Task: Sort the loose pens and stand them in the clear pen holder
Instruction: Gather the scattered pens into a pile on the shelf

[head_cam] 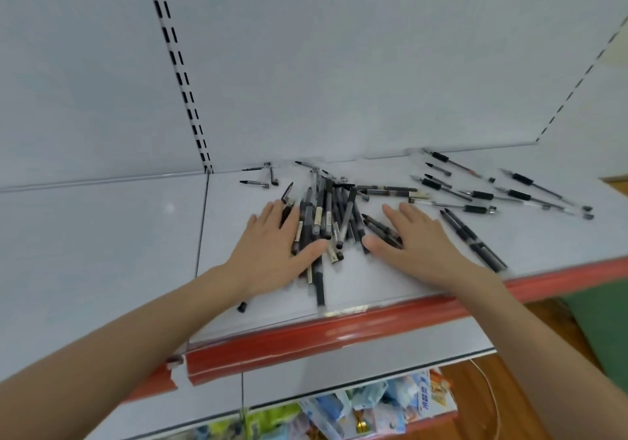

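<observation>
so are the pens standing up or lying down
Lying down: the pens lie heaped flat on the shelf, none upright.

back panel (339, 48): pale grey | upright (176, 65): black slots | shelf (102, 235): white, red edge strip (306, 334) | lower shelf (339, 365): white, packets (373, 405) beneath | floor (543, 331): wood, green mat (605, 320)

Your arms are bare for their whole visible length: your left forearm (136, 331) comes in from the lower left corner of the frame and your right forearm (543, 331) from the lower right edge. Both are slim and smooth, uncovered right up to where the picture cuts them off. Your left hand (272, 252) and right hand (421, 246), near the middle of the frame, are bare as well, with slender fingers. The nails are too blurred to make out.
</observation>
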Demonstrator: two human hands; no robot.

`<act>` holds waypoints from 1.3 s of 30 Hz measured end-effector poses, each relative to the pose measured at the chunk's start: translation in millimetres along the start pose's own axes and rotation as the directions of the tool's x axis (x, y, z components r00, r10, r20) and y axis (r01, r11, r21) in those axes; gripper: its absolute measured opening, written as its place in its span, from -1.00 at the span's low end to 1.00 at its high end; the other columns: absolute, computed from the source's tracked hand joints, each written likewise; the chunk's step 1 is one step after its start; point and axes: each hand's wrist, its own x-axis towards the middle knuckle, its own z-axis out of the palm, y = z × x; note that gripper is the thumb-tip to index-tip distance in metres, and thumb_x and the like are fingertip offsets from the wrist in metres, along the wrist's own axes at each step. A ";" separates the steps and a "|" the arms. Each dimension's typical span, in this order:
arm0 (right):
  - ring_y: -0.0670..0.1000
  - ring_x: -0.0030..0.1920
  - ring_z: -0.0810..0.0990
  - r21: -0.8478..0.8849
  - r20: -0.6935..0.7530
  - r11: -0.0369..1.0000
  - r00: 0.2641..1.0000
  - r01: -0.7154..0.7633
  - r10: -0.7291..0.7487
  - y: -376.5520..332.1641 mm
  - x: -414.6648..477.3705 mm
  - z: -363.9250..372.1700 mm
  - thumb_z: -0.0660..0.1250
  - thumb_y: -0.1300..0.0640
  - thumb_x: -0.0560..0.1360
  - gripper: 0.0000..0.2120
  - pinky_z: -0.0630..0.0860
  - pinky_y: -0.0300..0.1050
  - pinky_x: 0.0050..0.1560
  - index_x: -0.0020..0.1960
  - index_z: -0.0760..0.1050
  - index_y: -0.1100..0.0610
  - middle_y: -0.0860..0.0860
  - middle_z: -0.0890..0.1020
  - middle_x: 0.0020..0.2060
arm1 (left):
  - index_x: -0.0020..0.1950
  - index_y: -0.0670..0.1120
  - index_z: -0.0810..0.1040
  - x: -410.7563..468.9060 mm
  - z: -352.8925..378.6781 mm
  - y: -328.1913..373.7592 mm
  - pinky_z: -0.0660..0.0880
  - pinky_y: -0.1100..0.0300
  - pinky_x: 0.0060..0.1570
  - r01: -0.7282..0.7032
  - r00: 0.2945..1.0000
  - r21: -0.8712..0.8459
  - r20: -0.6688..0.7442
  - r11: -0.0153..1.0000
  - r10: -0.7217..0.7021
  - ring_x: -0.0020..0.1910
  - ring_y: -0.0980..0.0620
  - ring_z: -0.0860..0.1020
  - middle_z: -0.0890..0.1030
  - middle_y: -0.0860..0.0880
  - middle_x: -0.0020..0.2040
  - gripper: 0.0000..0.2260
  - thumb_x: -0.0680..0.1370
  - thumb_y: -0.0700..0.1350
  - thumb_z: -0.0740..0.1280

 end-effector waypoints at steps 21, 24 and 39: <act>0.12 0.52 -0.06 -0.096 0.032 0.968 0.972 0.234 -0.232 48.8 66.0 -33.4 -0.18 -0.45 0.32 -0.13 -0.03 0.22 0.47 0.51 -0.08 -0.02 0.10 -0.01 0.52 | 0.40 -0.04 0.29 80.2 -20.3 -7.3 0.16 -0.06 0.40 0.432 0.838 -0.190 -0.277 0.882 -0.470 0.42 -0.20 0.22 0.28 -0.24 0.42 -0.35 0.47 0.34 0.04; 0.12 0.52 -0.07 -0.104 0.048 0.969 0.974 0.226 -0.222 45.6 73.1 -30.4 -0.18 -0.45 0.33 -0.13 -0.05 0.25 0.46 0.52 -0.09 -0.01 0.08 -0.01 0.52 | 0.36 -0.04 0.29 96.7 -15.4 -10.9 0.24 -0.05 0.34 0.473 0.843 -0.142 -0.216 0.870 -0.493 0.35 -0.20 0.29 0.39 -0.26 0.31 -0.28 0.38 0.38 -0.07; 0.01 0.52 -0.03 0.089 -0.078 0.970 0.972 0.228 -0.221 85.1 45.1 -57.1 0.07 -0.25 0.50 -0.36 -0.07 0.03 0.50 0.50 0.07 -0.02 0.02 0.05 0.52 | 0.47 -0.05 0.22 71.4 -9.2 38.1 0.08 0.25 0.34 0.070 0.978 -0.308 -0.167 0.949 -0.127 0.45 0.02 0.18 0.25 -0.07 0.47 -0.41 0.55 0.26 0.06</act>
